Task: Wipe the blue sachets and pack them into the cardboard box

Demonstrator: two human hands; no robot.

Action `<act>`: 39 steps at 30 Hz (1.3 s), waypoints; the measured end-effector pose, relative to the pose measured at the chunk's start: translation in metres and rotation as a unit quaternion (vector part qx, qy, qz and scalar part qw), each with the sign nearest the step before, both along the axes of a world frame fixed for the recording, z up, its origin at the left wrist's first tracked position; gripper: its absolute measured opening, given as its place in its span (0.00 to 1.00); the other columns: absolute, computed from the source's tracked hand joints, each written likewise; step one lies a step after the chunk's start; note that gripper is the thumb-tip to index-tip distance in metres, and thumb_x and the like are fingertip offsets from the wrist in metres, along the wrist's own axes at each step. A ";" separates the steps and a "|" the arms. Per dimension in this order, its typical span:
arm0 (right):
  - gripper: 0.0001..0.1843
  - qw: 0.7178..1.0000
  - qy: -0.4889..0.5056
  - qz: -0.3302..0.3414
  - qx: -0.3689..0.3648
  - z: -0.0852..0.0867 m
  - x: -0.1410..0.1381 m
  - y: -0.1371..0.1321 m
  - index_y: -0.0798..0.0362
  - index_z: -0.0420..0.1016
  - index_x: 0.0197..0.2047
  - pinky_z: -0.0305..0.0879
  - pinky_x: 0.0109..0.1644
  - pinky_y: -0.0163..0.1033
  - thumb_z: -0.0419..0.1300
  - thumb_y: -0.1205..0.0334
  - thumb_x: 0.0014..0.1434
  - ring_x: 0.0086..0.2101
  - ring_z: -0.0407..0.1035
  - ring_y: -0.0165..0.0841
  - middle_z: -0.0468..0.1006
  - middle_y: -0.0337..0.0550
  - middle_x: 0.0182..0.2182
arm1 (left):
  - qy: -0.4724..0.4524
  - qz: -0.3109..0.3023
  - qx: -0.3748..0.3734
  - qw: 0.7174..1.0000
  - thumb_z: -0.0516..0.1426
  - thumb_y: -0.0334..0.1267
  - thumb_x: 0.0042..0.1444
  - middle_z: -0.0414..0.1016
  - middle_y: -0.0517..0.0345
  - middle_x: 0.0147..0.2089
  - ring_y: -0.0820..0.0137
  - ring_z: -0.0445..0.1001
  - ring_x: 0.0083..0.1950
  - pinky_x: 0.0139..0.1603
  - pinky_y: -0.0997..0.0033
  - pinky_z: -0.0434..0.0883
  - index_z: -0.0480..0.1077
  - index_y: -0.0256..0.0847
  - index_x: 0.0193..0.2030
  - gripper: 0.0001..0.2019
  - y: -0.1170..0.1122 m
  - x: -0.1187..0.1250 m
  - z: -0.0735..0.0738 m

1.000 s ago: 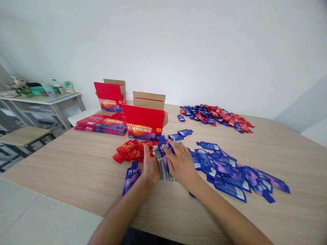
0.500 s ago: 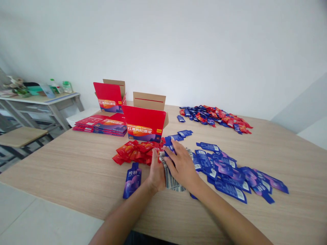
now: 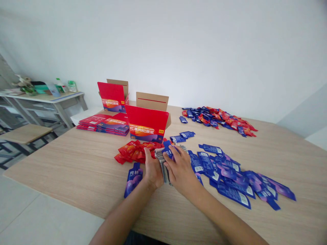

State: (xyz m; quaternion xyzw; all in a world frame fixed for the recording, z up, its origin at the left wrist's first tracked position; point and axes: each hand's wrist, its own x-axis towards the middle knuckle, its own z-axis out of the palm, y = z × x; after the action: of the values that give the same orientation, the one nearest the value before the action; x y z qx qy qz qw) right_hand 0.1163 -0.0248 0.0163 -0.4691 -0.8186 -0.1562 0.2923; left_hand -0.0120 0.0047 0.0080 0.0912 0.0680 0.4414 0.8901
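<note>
My left hand (image 3: 152, 169) and my right hand (image 3: 180, 167) press from both sides on a stack of blue pouches (image 3: 165, 162) standing on edge on the wooden table (image 3: 76, 163). Both hands are closed round the stack. A heap of red pouches (image 3: 134, 150) lies just beyond my left hand. One blue pouch (image 3: 133, 179) lies flat to the left of my left wrist. More blue pouches (image 3: 230, 173) are spread out to the right of my right hand.
An open red carton (image 3: 148, 123) stands behind the red pouches, with a second one (image 3: 113, 97) farther back left. Flat red cartons (image 3: 103, 124) are stacked at the left. A mixed heap of pouches (image 3: 219, 118) lies far right. A grey side table (image 3: 43, 102) and a stool (image 3: 24, 134) stand left.
The stack lay flatter and fanned under my right hand; now both hands have squeezed it together more upright. The view has shifted slightly.
</note>
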 end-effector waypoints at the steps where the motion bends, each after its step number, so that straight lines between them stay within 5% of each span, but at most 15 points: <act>1: 0.18 1.000 -0.008 0.003 -0.003 0.002 -0.001 -0.002 0.56 0.78 0.57 0.62 0.63 0.65 0.55 0.64 0.68 0.63 0.58 0.54 0.69 0.60 0.63 | -0.002 0.000 0.001 1.000 0.33 0.79 0.54 0.77 0.34 0.58 0.47 0.76 0.61 0.62 0.50 0.70 0.69 0.29 0.65 0.56 0.002 -0.002 0.000; 6: 0.19 0.998 -0.051 0.034 -0.006 0.010 -0.009 -0.014 0.55 0.77 0.59 0.47 0.71 0.65 0.55 0.59 0.70 0.67 0.57 0.51 0.71 0.59 0.64 | -0.009 0.032 0.009 0.999 0.27 0.77 0.55 0.76 0.32 0.59 0.46 0.73 0.63 0.64 0.48 0.68 0.68 0.26 0.65 0.59 0.013 -0.017 0.006; 9: 0.25 0.996 -0.082 0.037 -0.001 0.009 -0.016 -0.020 0.63 0.74 0.62 0.47 0.72 0.59 0.57 0.55 0.69 0.68 0.56 0.52 0.68 0.67 0.65 | -0.011 0.037 0.008 0.999 0.27 0.76 0.56 0.75 0.34 0.61 0.48 0.70 0.67 0.69 0.49 0.62 0.66 0.26 0.67 0.58 0.016 -0.020 0.007; 14: 0.35 0.994 -0.105 0.021 -0.029 0.006 -0.017 -0.018 0.64 0.68 0.66 0.46 0.71 0.66 0.60 0.45 0.66 0.69 0.53 0.59 0.62 0.73 0.67 | 0.001 0.028 0.010 1.000 0.31 0.74 0.59 0.72 0.36 0.65 0.49 0.66 0.70 0.75 0.49 0.53 0.63 0.29 0.70 0.53 0.008 -0.011 0.004; 22: 0.66 0.995 -0.044 0.017 -0.091 0.007 -0.006 -0.002 0.68 0.53 0.74 0.46 0.71 0.69 0.64 0.25 0.50 0.71 0.45 0.61 0.52 0.77 0.71 | -0.006 -0.011 0.053 0.999 0.36 0.72 0.62 0.69 0.43 0.69 0.52 0.58 0.75 0.76 0.49 0.51 0.60 0.37 0.73 0.47 -0.008 0.013 -0.008; 28: 0.55 0.992 -0.036 0.038 -0.113 0.006 -0.001 0.001 0.71 0.49 0.74 0.51 0.71 0.66 0.60 0.36 0.62 0.72 0.44 0.58 0.52 0.76 0.71 | -0.001 -0.032 0.060 0.998 0.33 0.76 0.58 0.67 0.41 0.70 0.53 0.58 0.75 0.76 0.49 0.51 0.58 0.38 0.73 0.52 -0.007 0.010 -0.009; 31: 0.45 0.986 -0.051 0.074 -0.139 0.010 -0.001 -0.002 0.73 0.52 0.73 0.53 0.72 0.63 0.59 0.46 0.67 0.72 0.46 0.55 0.53 0.75 0.71 | 0.017 0.012 0.019 1.000 0.32 0.77 0.57 0.69 0.38 0.68 0.52 0.61 0.74 0.75 0.50 0.53 0.59 0.33 0.72 0.54 -0.003 0.004 -0.001; 39: 0.36 0.968 -0.065 0.151 -0.188 0.021 0.000 -0.011 0.69 0.53 0.73 0.51 0.74 0.60 0.55 0.65 0.66 0.73 0.42 0.48 0.51 0.68 0.73 | 0.018 0.052 -0.022 0.998 0.32 0.77 0.57 0.76 0.35 0.60 0.49 0.70 0.67 0.73 0.48 0.57 0.66 0.29 0.68 0.55 0.007 -0.010 0.009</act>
State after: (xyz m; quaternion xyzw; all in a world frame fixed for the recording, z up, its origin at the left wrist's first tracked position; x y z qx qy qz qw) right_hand 0.1163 -0.0359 0.0378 -0.3755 -0.9119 0.0166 0.1651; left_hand -0.0223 0.0117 0.0174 0.0762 0.0984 0.4837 0.8664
